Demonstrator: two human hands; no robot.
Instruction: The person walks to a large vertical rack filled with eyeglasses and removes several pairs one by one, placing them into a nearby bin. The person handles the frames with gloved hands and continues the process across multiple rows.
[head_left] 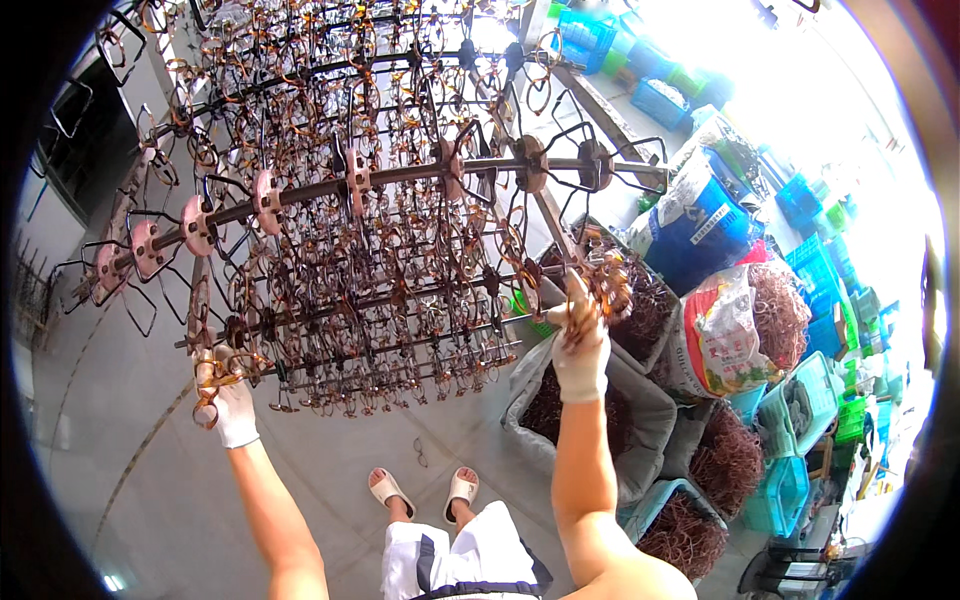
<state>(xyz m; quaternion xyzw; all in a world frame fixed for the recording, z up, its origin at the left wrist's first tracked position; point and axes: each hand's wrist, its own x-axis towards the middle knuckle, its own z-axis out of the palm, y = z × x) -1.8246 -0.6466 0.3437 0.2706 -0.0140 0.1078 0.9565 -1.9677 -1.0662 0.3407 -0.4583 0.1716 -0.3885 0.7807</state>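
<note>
A large hanging rack (pixel 310 200) of black bars and pink discs carries rows of wire hooks and small amber-brown frames, like eyeglass fronts. My left hand (pixel 222 390), in a white glove, is closed on the rack's lower left end, with amber frames around its fingers. My right hand (pixel 580 340), also gloved, is closed on the right side bar where a dense bunch of amber frames (pixel 610 285) hangs. That bunch partly hides my fingers, so I cannot tell whether they grip any frames too.
Tubs and sacks of brown tangled pieces (pixel 730 450) crowd the right, with blue and green plastic baskets (pixel 800 200) behind. Grey floor (pixel 160 480) shows below and left, with a loose pair of frames (pixel 420 450) near my sandalled feet. A dark doorway (pixel 75 140) stands at upper left.
</note>
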